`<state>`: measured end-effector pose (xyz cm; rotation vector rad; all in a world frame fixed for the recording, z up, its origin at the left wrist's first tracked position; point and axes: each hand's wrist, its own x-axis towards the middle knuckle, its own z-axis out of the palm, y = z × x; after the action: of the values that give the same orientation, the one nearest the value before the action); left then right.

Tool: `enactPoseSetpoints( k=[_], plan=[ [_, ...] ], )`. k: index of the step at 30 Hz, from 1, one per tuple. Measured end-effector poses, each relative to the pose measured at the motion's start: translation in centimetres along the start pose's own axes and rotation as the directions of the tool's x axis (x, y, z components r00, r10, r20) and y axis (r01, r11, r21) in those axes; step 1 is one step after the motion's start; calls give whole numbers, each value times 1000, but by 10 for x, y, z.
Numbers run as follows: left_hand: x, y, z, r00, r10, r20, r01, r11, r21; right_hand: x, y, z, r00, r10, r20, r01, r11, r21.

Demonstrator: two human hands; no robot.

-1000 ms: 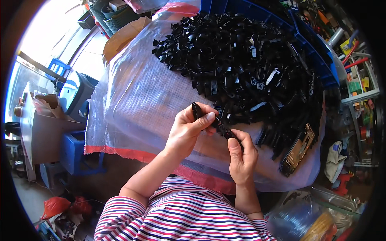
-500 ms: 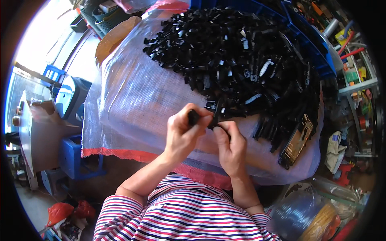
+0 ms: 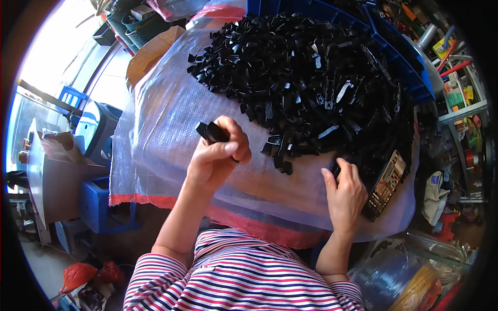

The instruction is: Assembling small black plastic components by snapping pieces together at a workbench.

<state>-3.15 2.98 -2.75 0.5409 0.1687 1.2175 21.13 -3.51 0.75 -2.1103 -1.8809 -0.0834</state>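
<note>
My left hand (image 3: 220, 150) is raised over the left half of a woven plastic sheet (image 3: 171, 135), its fingers closed round black plastic pieces (image 3: 211, 132) whose blunt ends stick out past the thumb. Farther right, my right hand (image 3: 346, 197) is low over the sheet, thumb and fingers pinched on a small black plastic piece (image 3: 337, 170) beside the near edge of the heap. The large heap of black plastic pieces (image 3: 290, 67) covers the far and right part of the sheet. A flat gold-and-black slotted part (image 3: 386, 184) lies just right of my right hand.
A blue plastic crate (image 3: 337, 15) borders the heap at the back. Blue stools (image 3: 101, 207) and a grey box-like piece (image 3: 62, 181) stand on the left. Crowded shelves (image 3: 461, 111) line the right side. A clear bag (image 3: 384, 280) sits near my right elbow.
My hands were together at the heap's near edge. The left has moved left with black pieces in it, and the right has moved right toward the gold-and-black part.
</note>
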Motion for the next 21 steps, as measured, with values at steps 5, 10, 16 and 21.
enactPoseSetpoints(
  k=[5,10,16,21],
  plan=[
    [38,20,5,930,363,61,-76,28,997,-1,-12,1,988,-154,6,150,975,162],
    [43,19,-11,952,17,306,-250,-535,807,-3,-5,8,966,-250,-58,257,950,180],
    [38,22,-3,949,242,202,-135,-267,954,-5,1,10,958,-155,-243,248,873,420],
    [24,16,1,969,61,-241,98,796,597,-9,-15,8,967,-127,-219,241,727,643]
  ],
)
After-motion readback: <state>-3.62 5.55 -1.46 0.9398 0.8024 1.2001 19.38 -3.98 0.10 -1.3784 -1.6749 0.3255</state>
